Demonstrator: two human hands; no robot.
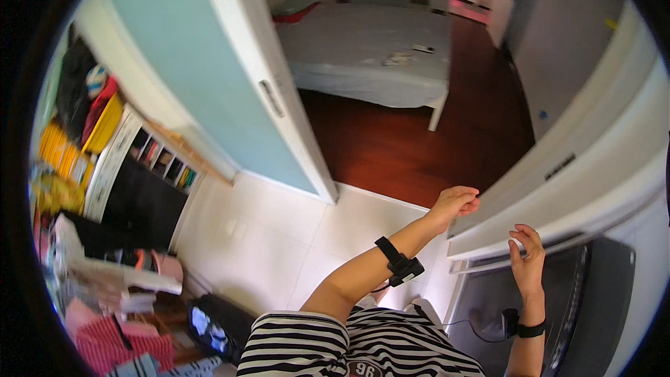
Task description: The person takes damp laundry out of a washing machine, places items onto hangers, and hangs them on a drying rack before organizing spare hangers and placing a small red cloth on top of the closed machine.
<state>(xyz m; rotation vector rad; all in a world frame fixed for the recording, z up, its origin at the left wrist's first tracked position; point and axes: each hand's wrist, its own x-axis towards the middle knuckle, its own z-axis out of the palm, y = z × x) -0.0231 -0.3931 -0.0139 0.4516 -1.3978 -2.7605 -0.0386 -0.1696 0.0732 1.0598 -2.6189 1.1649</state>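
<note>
My left hand reaches forward beside the white door frame on the right. Its fingers are bent and pressed together, and nothing shows in them. To the right and nearer, my right hand is raised with thumb and fingers curved but apart, holding nothing. It hovers over a large black object with a smooth dark surface, whose kind I cannot make out. Black straps with small devices sit on both forearms. A dark slot-shaped pull is set in the white frame.
On the left stands a sliding door with a pale teal panel. Beyond the doorway are a bed and a dark red wood floor. Light tiles lie before me. Shelves, yellow containers and a black bag fill the left.
</note>
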